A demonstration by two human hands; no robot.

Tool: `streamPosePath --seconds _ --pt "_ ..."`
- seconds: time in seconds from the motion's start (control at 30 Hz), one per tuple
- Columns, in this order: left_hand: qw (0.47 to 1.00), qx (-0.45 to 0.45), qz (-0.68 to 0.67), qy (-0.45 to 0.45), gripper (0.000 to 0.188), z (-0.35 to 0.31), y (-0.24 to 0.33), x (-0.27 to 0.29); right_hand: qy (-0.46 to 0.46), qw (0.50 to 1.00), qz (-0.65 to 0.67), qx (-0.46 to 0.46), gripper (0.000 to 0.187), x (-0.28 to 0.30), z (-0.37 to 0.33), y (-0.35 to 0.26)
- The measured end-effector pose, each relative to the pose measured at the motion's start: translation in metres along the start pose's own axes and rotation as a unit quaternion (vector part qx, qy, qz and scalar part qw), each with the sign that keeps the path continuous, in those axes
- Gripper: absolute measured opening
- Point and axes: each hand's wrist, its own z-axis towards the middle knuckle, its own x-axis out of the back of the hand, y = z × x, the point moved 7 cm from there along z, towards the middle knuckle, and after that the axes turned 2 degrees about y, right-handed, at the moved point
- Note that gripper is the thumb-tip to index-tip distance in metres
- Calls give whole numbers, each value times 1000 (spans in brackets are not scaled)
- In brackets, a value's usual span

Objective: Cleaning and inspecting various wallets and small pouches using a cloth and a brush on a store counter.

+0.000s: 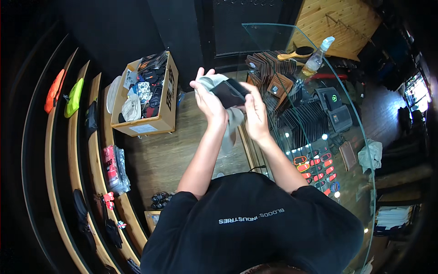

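Observation:
Both my hands are raised in front of me, close together over the floor beside the glass counter. Between them is a flat, dark, folded item that looks like a black wallet [229, 94]. My right hand [256, 115] grips it along its right edge, thumb on the near side. A pale grey cloth [234, 119] lies in my left hand [211, 105], bunched behind the wallet, with one end hanging below. The left fingertips show past the cloth, bent round it. The wallet hides part of the cloth and some of the right fingers.
To the right a glass counter [315, 123] holds brown wallets [279, 85], black wallets [305, 121], red-and-black small items [317, 169], a brush [301, 52] and a spray bottle [318, 57]. A full cardboard box [169, 98] stands at left, near curved wooden shelves [51, 150].

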Motion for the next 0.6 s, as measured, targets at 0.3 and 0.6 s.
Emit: streamPosePath --seconds 0.3,0.6 --pt "980 -74 111 -148 64 -24 4 -24 91 995 -15 -39 34 19 17 9" --pt "911 -256 270 -181 69 -62 -1 -12 191 906 352 -137 40 8 16 50"
